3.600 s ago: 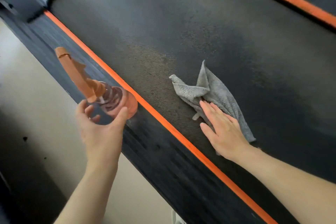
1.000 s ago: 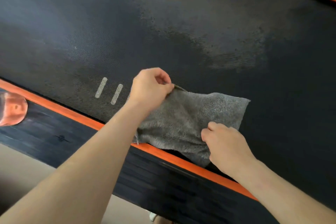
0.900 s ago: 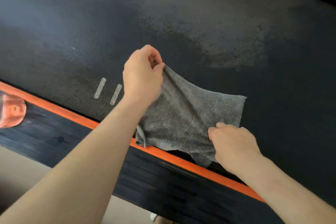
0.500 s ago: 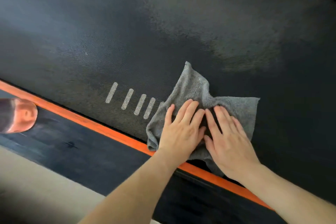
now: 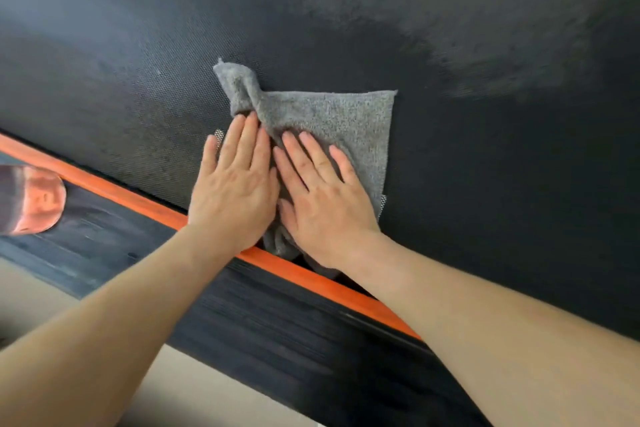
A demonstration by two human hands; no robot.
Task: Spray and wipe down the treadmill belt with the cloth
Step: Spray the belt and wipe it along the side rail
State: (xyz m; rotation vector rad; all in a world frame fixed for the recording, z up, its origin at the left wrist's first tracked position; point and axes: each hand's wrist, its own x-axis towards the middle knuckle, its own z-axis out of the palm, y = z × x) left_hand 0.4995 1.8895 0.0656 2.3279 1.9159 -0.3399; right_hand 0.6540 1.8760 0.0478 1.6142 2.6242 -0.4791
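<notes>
Head camera is showing both hands lying flat, side by side, on a grey terry cloth (image 5: 332,114) that is resting on the black textured treadmill belt (image 5: 485,184), its near edge reaching the orange edge stripe (image 5: 114,189). The left hand (image 5: 235,198) is pressing down with straight fingers held together, gripping nothing. The right hand (image 5: 322,198) is pressing with fingers spread, also gripping nothing. Beyond the left fingertips, one cloth corner is bunching into a twisted fold. At the left edge, an orange-tinted translucent bottle (image 5: 34,201) is sitting on the dark side rail (image 5: 277,322); its contents are too blurred to tell.
</notes>
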